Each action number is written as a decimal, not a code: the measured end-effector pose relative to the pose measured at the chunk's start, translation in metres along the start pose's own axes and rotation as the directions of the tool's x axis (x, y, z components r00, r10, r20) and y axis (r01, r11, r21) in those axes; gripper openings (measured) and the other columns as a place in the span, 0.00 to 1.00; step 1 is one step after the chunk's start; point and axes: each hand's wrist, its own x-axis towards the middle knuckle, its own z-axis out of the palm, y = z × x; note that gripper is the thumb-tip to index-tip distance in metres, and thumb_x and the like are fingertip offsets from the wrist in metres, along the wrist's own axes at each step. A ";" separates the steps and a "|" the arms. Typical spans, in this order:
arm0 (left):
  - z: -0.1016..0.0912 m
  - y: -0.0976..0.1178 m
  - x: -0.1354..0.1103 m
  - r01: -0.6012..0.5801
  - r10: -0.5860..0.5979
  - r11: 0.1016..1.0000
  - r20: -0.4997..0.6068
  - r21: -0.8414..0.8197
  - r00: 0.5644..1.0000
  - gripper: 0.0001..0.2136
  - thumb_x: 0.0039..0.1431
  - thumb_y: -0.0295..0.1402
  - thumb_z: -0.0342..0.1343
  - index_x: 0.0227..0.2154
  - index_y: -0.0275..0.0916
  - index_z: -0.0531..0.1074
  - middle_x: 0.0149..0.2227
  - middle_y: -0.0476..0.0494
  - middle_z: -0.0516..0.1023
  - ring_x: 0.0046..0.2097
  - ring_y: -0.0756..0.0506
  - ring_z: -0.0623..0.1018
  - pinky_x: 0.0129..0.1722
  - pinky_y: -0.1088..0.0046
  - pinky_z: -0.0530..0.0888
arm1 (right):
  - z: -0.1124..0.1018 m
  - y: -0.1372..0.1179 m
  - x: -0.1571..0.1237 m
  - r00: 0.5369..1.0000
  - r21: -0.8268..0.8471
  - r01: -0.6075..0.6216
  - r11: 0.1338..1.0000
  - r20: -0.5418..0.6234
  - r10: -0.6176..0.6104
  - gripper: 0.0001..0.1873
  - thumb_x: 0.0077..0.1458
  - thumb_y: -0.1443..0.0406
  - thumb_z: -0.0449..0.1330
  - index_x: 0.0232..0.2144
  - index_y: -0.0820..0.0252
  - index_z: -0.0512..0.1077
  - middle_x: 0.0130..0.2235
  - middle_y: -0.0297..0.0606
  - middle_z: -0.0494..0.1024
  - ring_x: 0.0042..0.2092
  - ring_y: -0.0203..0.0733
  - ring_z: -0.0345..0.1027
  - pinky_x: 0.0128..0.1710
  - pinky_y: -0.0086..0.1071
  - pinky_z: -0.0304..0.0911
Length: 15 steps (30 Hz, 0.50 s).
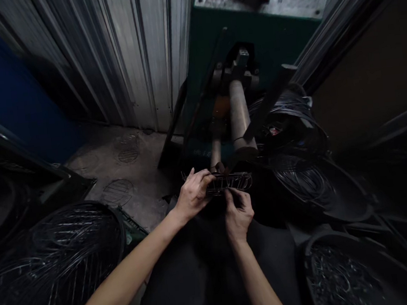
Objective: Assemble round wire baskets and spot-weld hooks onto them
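Observation:
A small round wire grille (pixel 233 182) is held edge-on in front of a green machine (pixel 250 45). My left hand (pixel 192 195) grips the grille's left rim with the fingers curled over it. My right hand (pixel 238 211) pinches its near edge from below. Just beyond the grille, a steel roller (pixel 239 114) of the machine points toward me, with a thinner rod (pixel 215 152) beside it.
A stack of wire grilles (pixel 54 255) lies at the lower left. Two flat grilles (pixel 117 191) rest on the concrete floor near a corrugated metal wall (pixel 135 53). Coils of wire (pixel 290 119) and dark tubs (pixel 347 273) holding wire pieces crowd the right side.

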 end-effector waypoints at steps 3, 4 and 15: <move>0.002 -0.004 -0.002 -0.025 0.025 1.000 -0.013 0.004 1.000 0.17 0.55 0.30 0.54 0.48 0.40 0.62 0.49 0.38 0.72 0.54 0.43 0.71 0.59 0.51 0.62 | 0.001 0.003 0.000 1.000 0.017 0.023 1.000 -0.001 -0.023 0.13 0.54 0.56 0.58 0.32 0.60 0.74 0.34 0.38 0.72 0.39 0.40 0.67 0.43 0.35 0.63; 0.002 -0.006 -0.003 -0.036 0.037 0.999 -0.021 0.006 0.999 0.18 0.55 0.30 0.55 0.49 0.40 0.61 0.49 0.38 0.72 0.55 0.43 0.71 0.59 0.52 0.62 | 0.002 0.005 0.000 1.000 0.026 0.023 0.999 -0.007 -0.022 0.12 0.54 0.57 0.58 0.32 0.60 0.73 0.34 0.38 0.71 0.39 0.39 0.67 0.43 0.35 0.63; -0.003 -0.023 -0.022 0.033 -0.033 0.999 -0.007 0.036 0.999 0.37 0.51 0.42 0.60 0.60 0.44 0.48 0.63 0.34 0.53 0.66 0.35 0.51 0.61 0.43 0.45 | -0.051 0.001 -0.010 0.992 -0.001 -0.109 0.994 -0.059 0.109 0.18 0.51 0.57 0.61 0.43 0.61 0.71 0.42 0.42 0.75 0.44 0.42 0.69 0.48 0.37 0.63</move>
